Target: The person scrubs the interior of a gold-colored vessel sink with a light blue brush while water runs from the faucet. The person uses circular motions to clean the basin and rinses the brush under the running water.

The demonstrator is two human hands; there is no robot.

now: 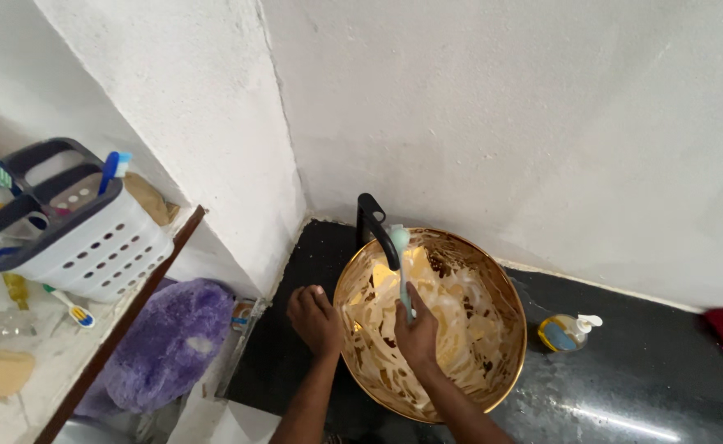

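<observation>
Head view, right hand (417, 333): fingers curled tight around a pale green brush (401, 267), inside the soapy gold basin (429, 322).
Left hand (314, 319): fingers together, resting on the basin's rim at 9 o'clock.
Risk: in my judgement, the foam-slick handle may slip, or a stroke may knock the black tap (375, 228) at 12 o'clock.
Packages: 1 soap pump bottle (568, 331), yellow with a blue label, lying at 3 o'clock.

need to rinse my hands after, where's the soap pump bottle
In the head view the soap pump bottle lies on its side on the dark counter, just right of the gold basin and beyond the right hand.
</observation>
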